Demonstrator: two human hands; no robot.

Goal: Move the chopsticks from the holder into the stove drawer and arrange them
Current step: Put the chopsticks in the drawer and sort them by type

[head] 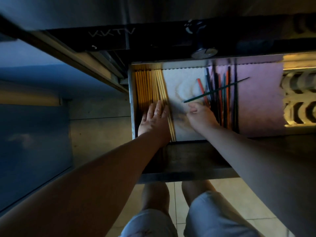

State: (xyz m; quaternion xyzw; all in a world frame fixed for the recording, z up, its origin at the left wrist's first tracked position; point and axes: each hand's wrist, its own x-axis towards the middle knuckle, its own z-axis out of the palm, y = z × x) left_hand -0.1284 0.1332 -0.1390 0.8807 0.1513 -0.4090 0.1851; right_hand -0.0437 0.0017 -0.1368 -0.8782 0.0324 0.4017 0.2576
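The stove drawer [188, 161] is pulled out below me, lined with white paper. Several yellow wooden chopsticks [150, 86] lie side by side along its left wall. My left hand [154, 119] rests flat on their near ends, fingers straight. Dark, red and green chopsticks [222, 94] lie in a loose bunch right of the middle. My right hand [201, 117] is beside that bunch and pinches a green chopstick [217, 90], which slants across the others. The holder is out of view.
A black stove front with a round knob [204, 52] overhangs the drawer's far end. A pink lining [259, 96] covers the drawer's right part. A steel counter edge [71, 53] runs on the left. My knees and tiled floor [239, 194] are below.
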